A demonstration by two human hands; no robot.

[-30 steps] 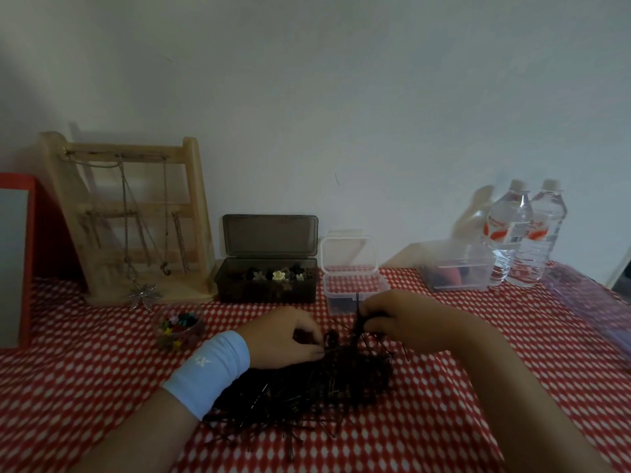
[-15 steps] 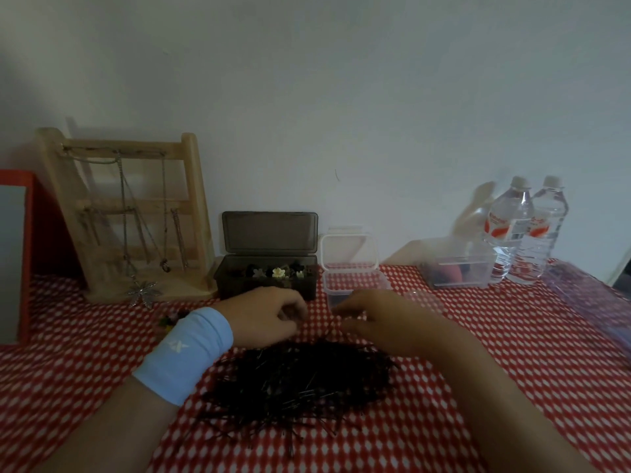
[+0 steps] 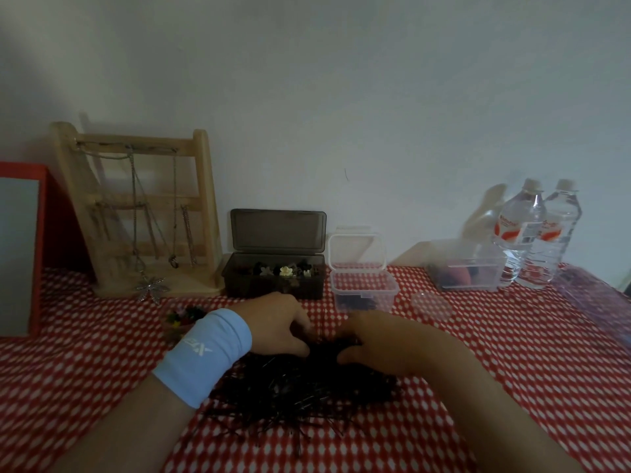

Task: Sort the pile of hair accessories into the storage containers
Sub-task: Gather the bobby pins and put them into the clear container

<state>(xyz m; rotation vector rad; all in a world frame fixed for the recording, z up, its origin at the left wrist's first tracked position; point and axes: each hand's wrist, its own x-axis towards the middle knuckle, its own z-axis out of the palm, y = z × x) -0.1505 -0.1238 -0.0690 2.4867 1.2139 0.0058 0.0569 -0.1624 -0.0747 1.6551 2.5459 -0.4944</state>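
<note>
A heap of thin black hair pins (image 3: 300,387) lies on the red-and-white cloth in front of me. My left hand (image 3: 276,326), with a light blue wristband, rests on the far edge of the heap, fingers and thumb pinched into the pins. My right hand (image 3: 379,339) is next to it, curled over the same edge and also pinching pins. Just behind my hands stands a small clear container (image 3: 363,291), lid up, with a few dark pins inside. Left of it is an open dark box (image 3: 273,285) holding flower clips.
A clear round lid (image 3: 432,307) lies right of the small container. Behind it are a larger clear tub (image 3: 467,271) and two water bottles (image 3: 536,233). At the left are a wooden jewellery stand (image 3: 143,213), a red-framed mirror (image 3: 20,247) and a small dish of coloured bits (image 3: 181,317).
Both hands rose from the heap toward the small clear container, then came back down onto the far edge of the heap, closer together.
</note>
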